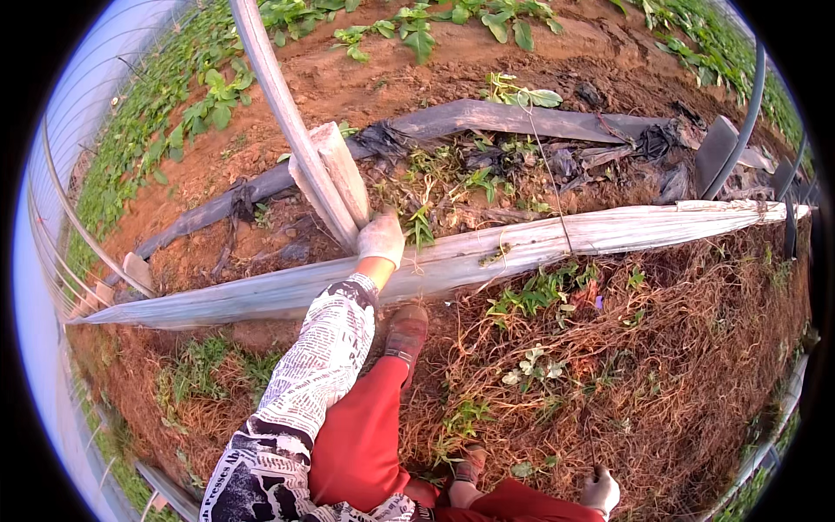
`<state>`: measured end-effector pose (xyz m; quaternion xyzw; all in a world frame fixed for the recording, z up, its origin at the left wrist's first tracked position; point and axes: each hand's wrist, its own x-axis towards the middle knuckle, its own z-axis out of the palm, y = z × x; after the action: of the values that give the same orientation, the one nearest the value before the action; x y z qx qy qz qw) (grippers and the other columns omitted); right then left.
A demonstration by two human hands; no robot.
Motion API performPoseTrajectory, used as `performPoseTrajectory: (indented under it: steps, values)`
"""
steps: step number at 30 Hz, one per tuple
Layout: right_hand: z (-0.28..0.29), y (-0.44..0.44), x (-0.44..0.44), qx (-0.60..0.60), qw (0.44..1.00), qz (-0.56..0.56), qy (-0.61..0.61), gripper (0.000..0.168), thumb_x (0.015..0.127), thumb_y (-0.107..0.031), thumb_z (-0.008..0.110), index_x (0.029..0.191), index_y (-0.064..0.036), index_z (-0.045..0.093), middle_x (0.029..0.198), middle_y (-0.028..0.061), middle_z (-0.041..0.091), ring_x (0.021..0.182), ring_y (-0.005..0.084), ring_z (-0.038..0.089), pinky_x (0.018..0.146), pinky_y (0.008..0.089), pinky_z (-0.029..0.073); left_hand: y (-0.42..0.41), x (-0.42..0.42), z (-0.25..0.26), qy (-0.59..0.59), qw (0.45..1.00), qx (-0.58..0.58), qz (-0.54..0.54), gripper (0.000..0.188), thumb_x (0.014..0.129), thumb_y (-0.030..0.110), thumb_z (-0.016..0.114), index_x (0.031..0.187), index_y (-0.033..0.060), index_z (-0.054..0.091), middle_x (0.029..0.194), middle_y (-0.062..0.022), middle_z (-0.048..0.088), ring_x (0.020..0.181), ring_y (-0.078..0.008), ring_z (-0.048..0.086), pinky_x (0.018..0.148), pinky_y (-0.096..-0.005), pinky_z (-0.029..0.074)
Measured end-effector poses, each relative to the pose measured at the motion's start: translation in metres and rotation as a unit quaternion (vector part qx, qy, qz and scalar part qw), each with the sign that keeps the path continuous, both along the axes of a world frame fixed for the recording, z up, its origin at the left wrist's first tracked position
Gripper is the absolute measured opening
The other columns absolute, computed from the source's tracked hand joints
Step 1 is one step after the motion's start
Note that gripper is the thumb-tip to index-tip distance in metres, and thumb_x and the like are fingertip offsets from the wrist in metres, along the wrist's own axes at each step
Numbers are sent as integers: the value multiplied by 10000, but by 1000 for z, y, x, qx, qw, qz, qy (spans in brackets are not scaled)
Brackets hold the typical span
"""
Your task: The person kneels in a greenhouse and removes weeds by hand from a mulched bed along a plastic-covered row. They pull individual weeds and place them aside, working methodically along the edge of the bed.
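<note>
My left hand (381,240), in a pale work glove, is at the foot of a metal greenhouse arch pole (280,107), where the pole meets a pale block (344,173). Its fingers are partly hidden, and its exact hold cannot be told. Just below it runs a long gathered roll of clear plastic film (470,258). My right hand (600,491), also gloved, is low at the right beside my red trouser leg, its fingers curled around the end of a thin dark rod or wire (592,450) that is hard to make out. A thin wire (551,179) crosses the film farther right.
Beyond the film lies a dark plastic tube (515,119) with torn black film on soil. Leafy plants (417,32) grow behind it. More arch poles (743,130) stand right and left, with a grey slab (714,153) at the right. Dry roots and weeds (626,365) cover the near ground.
</note>
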<state>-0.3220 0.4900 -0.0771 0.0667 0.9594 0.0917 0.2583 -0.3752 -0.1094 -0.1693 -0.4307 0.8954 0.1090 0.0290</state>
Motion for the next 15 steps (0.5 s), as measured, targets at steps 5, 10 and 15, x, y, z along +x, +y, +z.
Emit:
performPoseTrajectory:
  steps: [5,10,15]
  values:
    - [2,10,-5,35,995,31,-86,358,787,-329,586,1131,-229,580,967,99,650,874,294,625,760,401,489,-11,11,5,85,994,62,-40,289,826,262,522,961,8,544,877,-251,591,855,-398,571,753,-459,450]
    - [4,5,-3,28,996,32,-81,330,786,-303,594,1105,-219,597,948,97,654,852,292,628,745,397,491,-1,64,23,227,962,86,-124,233,855,211,501,940,-1,547,811,-221,595,783,-385,573,669,-438,449]
    - [8,3,-6,42,995,41,-76,302,785,-289,597,1075,-206,612,933,97,657,835,290,631,736,388,493,-24,171,36,178,950,-89,-240,199,854,116,487,1000,1,556,866,-138,591,765,-289,569,627,-355,461]
